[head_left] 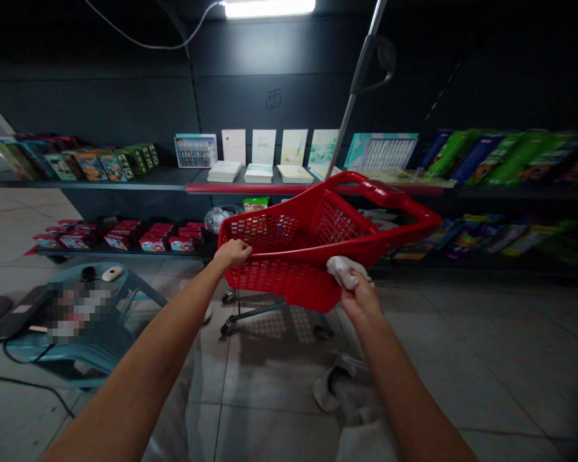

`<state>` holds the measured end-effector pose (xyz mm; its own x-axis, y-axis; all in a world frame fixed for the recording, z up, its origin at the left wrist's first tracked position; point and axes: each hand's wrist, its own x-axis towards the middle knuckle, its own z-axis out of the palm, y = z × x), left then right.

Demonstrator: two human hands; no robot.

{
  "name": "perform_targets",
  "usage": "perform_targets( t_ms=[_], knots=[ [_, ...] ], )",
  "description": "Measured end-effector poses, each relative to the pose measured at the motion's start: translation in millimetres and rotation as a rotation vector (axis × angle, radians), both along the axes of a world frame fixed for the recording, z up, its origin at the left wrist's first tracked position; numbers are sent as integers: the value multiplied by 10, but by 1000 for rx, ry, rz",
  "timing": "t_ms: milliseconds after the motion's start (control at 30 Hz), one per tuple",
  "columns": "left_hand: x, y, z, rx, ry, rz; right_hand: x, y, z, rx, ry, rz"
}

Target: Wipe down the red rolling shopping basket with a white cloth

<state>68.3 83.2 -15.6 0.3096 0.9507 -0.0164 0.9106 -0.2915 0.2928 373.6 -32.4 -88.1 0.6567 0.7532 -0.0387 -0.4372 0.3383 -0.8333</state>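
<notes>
We have the red shopping cart (284, 276) on the tiled floor (260, 398), before a stocked shelf (125, 185). Our left hand (234, 253) curls its fingers over the rim; our right hand (362, 296) pinches what seems a white cloth (344, 267) by the near side. Leftward stands a blue-green stool (67, 359).

1. The shopping cart (279, 276) is bright red, its sides patterned with rows of small holes; its wheels (228, 325) are black.
2. The cloth (343, 266) is white.
3. The wall panels (139, 54) are dark grey, with one darker written character (273, 99).
4. The shelf strip (264, 189) is red.
5. The upright booklets (294, 147) run from pale pink through white and pale yellow to pale green.
6. The right-hand packs (501, 157) show green and blue.
7. The lower-left boxes (157, 240) are mostly red.
8. The stool (110, 350) is blue-green.
9. The floor tiles (438, 359) are grey with darker joint lines.
</notes>
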Motion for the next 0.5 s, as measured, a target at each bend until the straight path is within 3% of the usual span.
perform_targets(
  t_ms=[133, 267, 400, 500],
  knots=[
    [-5, 31, -21, 16, 30, -17, 408, -126, 66, -39, -45, -250],
    [-8, 44, -33, 25, 50, -23, 628, -196, 104, -121, -493, -532],
    [-8, 48, -39, 33, 62, -22, 701, -202, 6, -273, -872, -432],
    [-8, 47, -39, 38, 69, -29, 637, -183, -218, -352, -953, -375]
  ],
)
